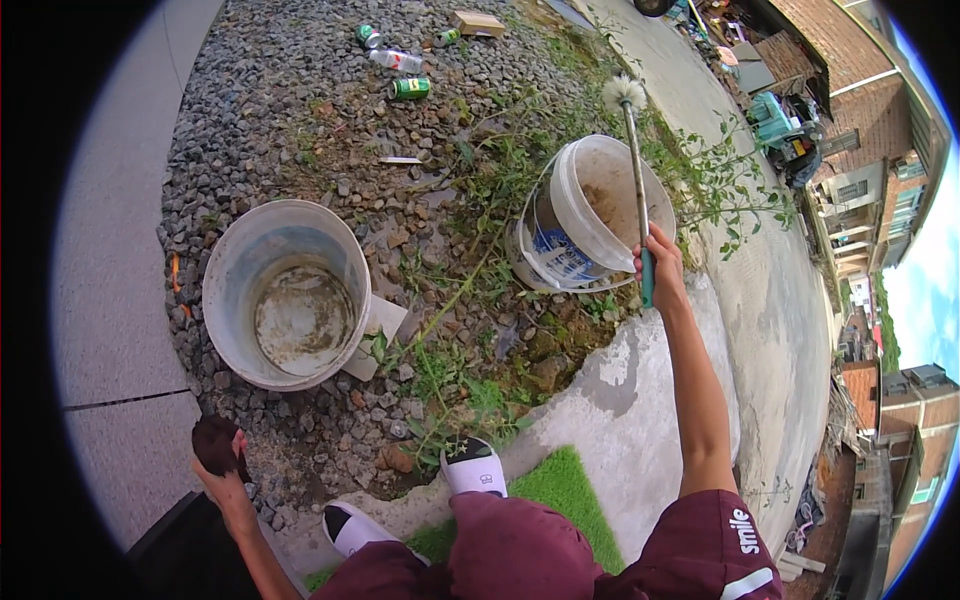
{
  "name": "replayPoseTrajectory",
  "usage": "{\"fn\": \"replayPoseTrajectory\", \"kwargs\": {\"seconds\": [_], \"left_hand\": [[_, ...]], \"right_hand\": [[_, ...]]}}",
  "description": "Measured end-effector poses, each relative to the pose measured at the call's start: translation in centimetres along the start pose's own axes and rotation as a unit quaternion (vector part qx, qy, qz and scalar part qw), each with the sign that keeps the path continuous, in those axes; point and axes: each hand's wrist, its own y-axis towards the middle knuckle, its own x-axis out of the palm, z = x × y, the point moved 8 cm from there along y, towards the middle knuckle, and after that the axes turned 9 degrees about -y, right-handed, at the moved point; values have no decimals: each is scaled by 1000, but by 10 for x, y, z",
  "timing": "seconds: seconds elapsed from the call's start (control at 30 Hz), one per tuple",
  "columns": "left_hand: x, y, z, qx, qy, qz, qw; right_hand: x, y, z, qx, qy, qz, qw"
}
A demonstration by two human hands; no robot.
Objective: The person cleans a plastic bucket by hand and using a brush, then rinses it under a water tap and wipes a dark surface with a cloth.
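My right hand [661, 268] grips the green handle of a long-handled brush [636, 169], its round white bristle head pointing away from me. The shaft passes over the mouth of a white plastic bucket [574, 161] with a blue label, which leans on the weeds and has brown dirt inside. At the lower left my left hand [223, 472] is closed around a dark brown cloth-like item [216, 446]. Another white plastic bucket [214, 300] stands upright on the gravel nearer that hand, its bottom stained with dirt and perhaps a little water.
Green drink cans [409, 88], a plastic bottle [395, 61] and a small wooden block [478, 24] lie on the gravel. Weeds [480, 202] spread between the buckets. A flat tile piece [382, 326] touches the left bucket. Artificial turf [562, 495] lies by my feet on concrete.
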Motion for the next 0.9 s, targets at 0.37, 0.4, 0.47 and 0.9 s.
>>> {"fn": "replayPoseTrajectory", "kwargs": {"seconds": [0.37,0.4,0.47,0.9], "left_hand": [[-5,1,-2,30,65,-20,997],[-3,1,-3,27,61,-20,998],[7,1,-12,20,43,-27,999],[5,-1,-9,1,10,-35,999]], "right_hand": [[3,9,-44,-162,21,128,978],[0,16,-34,-125,-38,128,983],[-30,41,-4,-82,-236,137,959],[-11,43,18,78,-117,67,988]]}}
